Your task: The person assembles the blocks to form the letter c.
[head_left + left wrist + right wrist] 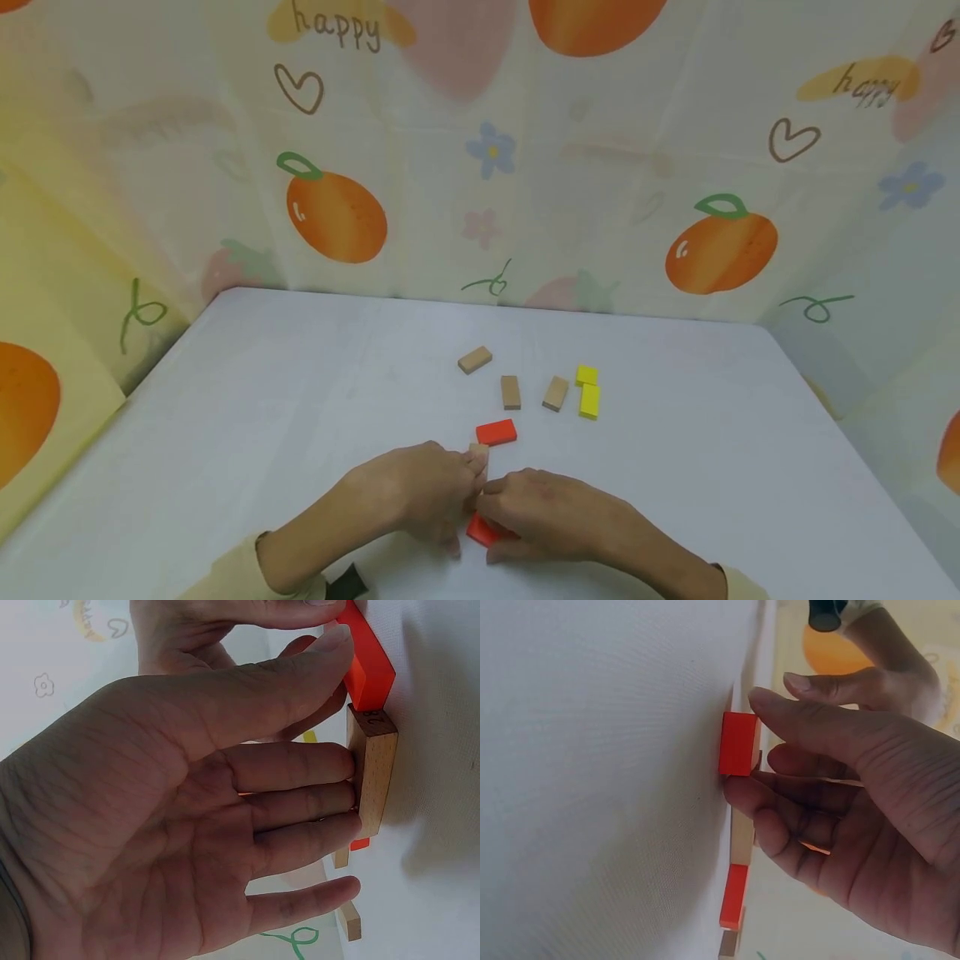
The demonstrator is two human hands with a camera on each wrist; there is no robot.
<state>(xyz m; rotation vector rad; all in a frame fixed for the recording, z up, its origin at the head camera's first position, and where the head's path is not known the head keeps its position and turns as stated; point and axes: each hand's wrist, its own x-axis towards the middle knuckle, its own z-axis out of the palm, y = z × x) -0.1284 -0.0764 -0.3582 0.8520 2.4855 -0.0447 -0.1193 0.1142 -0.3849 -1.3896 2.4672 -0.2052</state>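
My right hand [555, 512] pinches a red wooden block [737, 744] between thumb and fingers, low over the white table. The block's end meets the end of a plain wooden block [379, 780], which has a number on its end face. Beside that plain block is my left hand [427, 487], its fingers extended and their tips right at its side. The left thumb [300, 682] reaches over to the red block. Another red block [497, 432] lies at the plain block's far end, turned crosswise. In the head view my hands hide much of the near two blocks.
Further back on the white table [300, 375] lie several plain wooden blocks, one at the back [475, 359]. To the right of them, two yellow blocks [589, 402] sit end to end. A curtain [420, 167] printed with fruit hangs behind the table's back edge.
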